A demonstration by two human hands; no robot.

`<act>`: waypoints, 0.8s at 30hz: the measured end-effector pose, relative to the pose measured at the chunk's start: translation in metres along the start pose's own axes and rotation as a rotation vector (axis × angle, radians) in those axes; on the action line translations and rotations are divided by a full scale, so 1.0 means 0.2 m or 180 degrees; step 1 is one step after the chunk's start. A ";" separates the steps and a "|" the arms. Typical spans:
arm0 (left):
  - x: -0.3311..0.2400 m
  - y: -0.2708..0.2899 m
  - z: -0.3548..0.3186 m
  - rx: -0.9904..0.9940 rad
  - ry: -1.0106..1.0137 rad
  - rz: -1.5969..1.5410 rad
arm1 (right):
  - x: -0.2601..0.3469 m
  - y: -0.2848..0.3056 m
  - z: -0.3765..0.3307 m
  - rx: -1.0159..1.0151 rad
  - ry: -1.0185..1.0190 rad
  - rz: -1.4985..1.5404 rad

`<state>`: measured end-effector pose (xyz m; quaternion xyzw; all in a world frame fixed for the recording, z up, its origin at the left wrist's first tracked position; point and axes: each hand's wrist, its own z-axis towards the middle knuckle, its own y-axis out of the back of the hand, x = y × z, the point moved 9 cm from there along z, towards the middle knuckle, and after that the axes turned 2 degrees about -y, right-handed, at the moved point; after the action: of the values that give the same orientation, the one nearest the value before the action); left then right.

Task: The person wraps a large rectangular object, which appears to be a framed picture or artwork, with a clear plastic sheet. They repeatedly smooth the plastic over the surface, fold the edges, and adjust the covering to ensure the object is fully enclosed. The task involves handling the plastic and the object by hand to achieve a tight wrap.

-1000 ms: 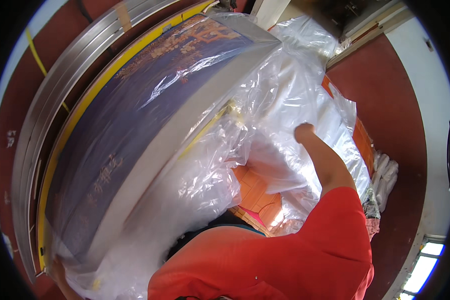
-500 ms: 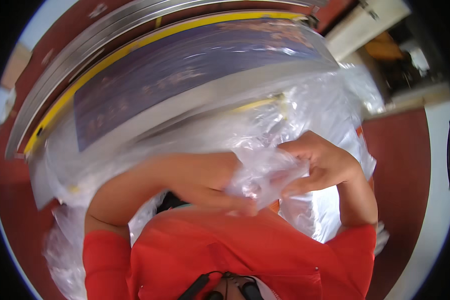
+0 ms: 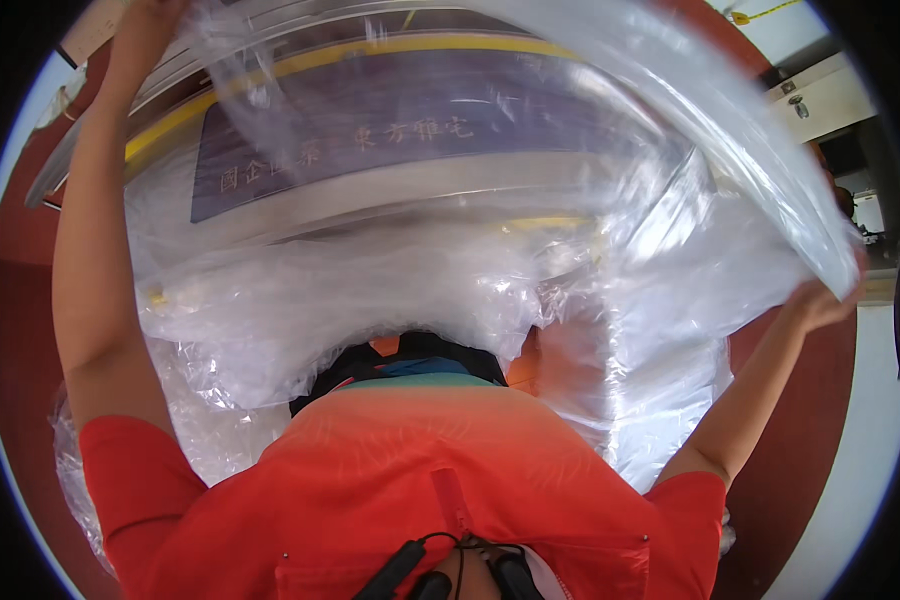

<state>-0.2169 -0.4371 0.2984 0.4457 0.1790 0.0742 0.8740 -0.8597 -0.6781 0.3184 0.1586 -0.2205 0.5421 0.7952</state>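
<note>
**Two hands stretch a big clear plastic sheet**

Closest to us is the person's red shirt point(image 3: 450, 490), filling the bottom of the view at 6 o'clock. A black cord hangs at the collar.

Just past the shirt lies a heap of crinkly clear plastic point(image 3: 370, 300), bunched up in the middle. A bit of something orange point(image 3: 523, 365) peeks out under it, near the shirt.

The right hand point(image 3: 820, 300) is out at 3 o'clock, with the arm held straight. Its fingers are closed around the edge of the clear plastic sheet point(image 3: 690, 130), holding it tight.

The left arm reaches far up along the left side. The left hand point(image 3: 150, 20) is at 11 o'clock, right at the top edge of the view. It touches the same sheet there, but the hand is partly cut off, so I cannot tell how the fingers grip it.

The sheet runs from one hand to the other, spread wide across the top like a see-through tent.

Farther back, seen through the sheet, is a long dark blue board point(image 3: 420, 140) with a yellow strip point(image 3: 370, 52) along its far edge. Red floor point(image 3: 15, 330) shows at 9 o'clock.
</note>
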 end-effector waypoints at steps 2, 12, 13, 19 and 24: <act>0.06 0.07 -0.01 -0.0579 0.0137 0.0315 | 0.14 0.02 0.02 0.0094 0.0241 0.1123; 0.58 -0.35 -0.69 0.0021 0.1986 -0.2881 | -0.08 -0.96 -1.22 0.5027 -0.0850 -0.0777; 0.52 -0.22 -0.69 -0.0273 0.1489 -0.2265 | 0.03 -1.10 -1.13 0.4303 -0.0554 -0.0349; 0.56 0.16 -1.05 0.0697 0.0042 0.1740 | -0.11 -1.60 -1.23 0.3719 0.1145 -0.1794; 0.82 0.40 -1.43 0.0896 0.0992 0.2216 | -0.03 -1.62 -1.28 0.3975 0.1152 -0.2066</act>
<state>-0.1720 -0.1273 0.1678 0.5783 0.1561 0.4071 0.6895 -0.5142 -0.6734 0.0922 0.5483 0.3233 0.3213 0.7012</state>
